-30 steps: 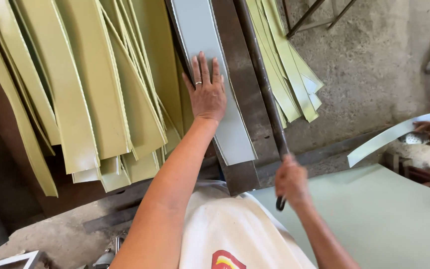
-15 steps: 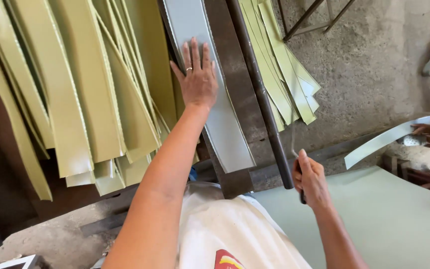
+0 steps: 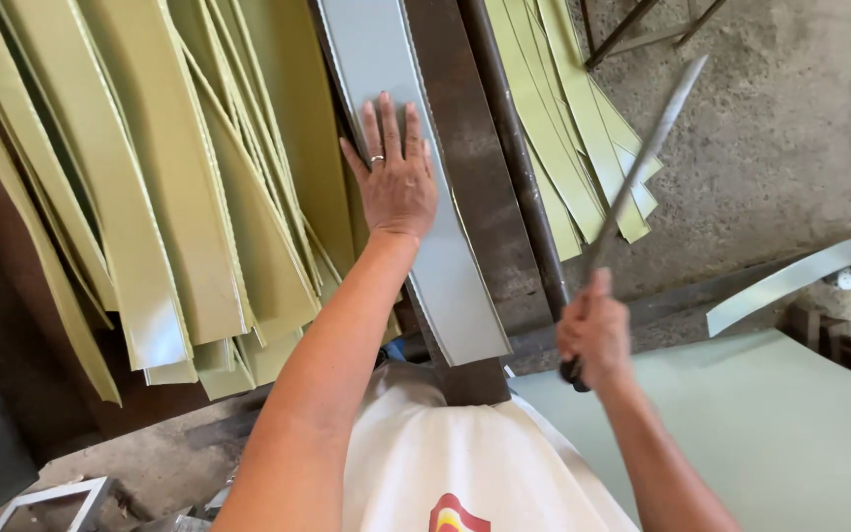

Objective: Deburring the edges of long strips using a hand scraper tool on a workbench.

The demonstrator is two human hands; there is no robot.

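Left hand (image 3: pixel 398 182): flat, fingers spread, pressing grey metal strip (image 3: pixel 416 187), long axis running away from the body | Right hand (image 3: pixel 595 335): clenched on raised metal rod (image 3: pixel 642 163), right of strip.

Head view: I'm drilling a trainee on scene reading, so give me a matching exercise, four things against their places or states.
Things:
1. left hand
2. right hand
3. olive-green strips
4. ring

States:
A. heaped at the left
B. on a finger
C. flat on the grey strip
D. gripping a raised metal rod

Pairs: 1-C, 2-D, 3-A, 4-B
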